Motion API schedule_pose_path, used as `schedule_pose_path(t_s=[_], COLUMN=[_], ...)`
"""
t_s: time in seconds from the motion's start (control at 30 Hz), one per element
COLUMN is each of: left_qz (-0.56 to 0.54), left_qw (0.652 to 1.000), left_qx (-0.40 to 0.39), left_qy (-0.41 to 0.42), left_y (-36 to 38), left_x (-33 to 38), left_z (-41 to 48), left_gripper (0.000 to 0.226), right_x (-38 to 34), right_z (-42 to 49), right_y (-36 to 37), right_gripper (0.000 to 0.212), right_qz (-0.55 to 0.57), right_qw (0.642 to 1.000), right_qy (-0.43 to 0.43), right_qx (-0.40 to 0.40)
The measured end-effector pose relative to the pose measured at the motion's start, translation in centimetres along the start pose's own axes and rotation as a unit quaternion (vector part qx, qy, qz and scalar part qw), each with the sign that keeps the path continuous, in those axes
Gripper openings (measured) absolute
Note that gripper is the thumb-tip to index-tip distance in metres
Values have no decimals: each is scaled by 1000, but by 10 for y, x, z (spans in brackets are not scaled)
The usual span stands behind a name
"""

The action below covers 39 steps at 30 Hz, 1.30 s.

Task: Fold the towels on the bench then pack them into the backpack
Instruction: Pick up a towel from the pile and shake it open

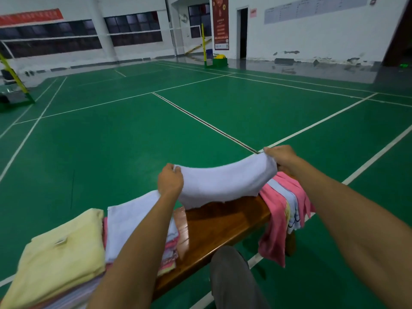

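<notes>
Closest to the camera is a knee in grey trousers [231, 277], low in the middle. Two bare arms reach forward past it, one on each side.

On the near left end of the long brown wooden bench [214, 230] sits a pile of folded towels. A soft yellow folded towel [60, 250] is nearest, with a small white tag on it. Just beside it, a pale white folded towel [127, 226] lies on top of some pink and patterned cloths, and the left arm crosses over it.

The middle of the bench is bare, shiny wood.

Above that bare part, both hands hold up one white fluffy towel [223, 184]. The left hand [169, 180] pinches the left corner between thumb and fingers. The right hand [281, 157] has its fingers curled tight around the right corner, a bit higher and farther away. The towel sags between the hands, and its bottom edge touches the bench.

On the far right end of the bench, a bunch of unfolded towels [283, 210] hangs over the edge. They are pink, light blue and pale yellow, and the pink one droops lowest.

Past the bench is a green sports floor [133, 141] with white lines. Far back stand yellow and green net posts [204, 41], a white wall and dark windows [133, 30].
</notes>
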<state>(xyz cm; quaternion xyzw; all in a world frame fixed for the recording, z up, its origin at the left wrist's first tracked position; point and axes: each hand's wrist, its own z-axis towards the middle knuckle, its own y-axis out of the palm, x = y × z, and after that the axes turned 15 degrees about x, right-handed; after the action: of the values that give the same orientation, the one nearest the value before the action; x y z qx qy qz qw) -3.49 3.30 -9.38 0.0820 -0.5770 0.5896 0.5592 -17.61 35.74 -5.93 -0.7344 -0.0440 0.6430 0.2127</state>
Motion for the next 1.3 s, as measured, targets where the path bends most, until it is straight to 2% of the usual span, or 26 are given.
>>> schedule_pose_path(t_s=[0.07,0.17,0.3,0.43,0.67,0.97,1.1,1.2,1.3], left_qz=[73,142,187,209,145,222,256,258,255], left_qw=[995,982,969,964,984,970,959,955,950], left_qx=[-62,-122,-164,-164,-89,-59,-82,-110,-179], left_qy=[-1,-12,-10,-7,-54,-80,-94,-98,-1], left_y=[4,10,14,19,34,66,90,111,136], left_x=[-11,-16,-20,-28,-26,-22,-33,-47,-58], left_z=[-16,-41,-62,-68,-46,-10,-3,-11,-33], left_gripper=[28,28,25,27,28,25,26,39,54], right_x=[23,61,92,100,93,83,102,123,137], right_z=[-12,-26,-33,-28,2,38,43,42,37], right_y=[0,3,5,11,32,74,91,102,109], right_gripper=[26,30,32,35,44,52,50,31,42], right_qz=[-4,-42,-116,-149,-133,-175,-238,-328,-395], right_qw=[999,997,990,987,990,978,964,937,909], right_qy=[20,38,34,16,-51,-108,-116,-115,-116], right_qx=[-34,-55,-75,-58,7,32,23,-40,-66])
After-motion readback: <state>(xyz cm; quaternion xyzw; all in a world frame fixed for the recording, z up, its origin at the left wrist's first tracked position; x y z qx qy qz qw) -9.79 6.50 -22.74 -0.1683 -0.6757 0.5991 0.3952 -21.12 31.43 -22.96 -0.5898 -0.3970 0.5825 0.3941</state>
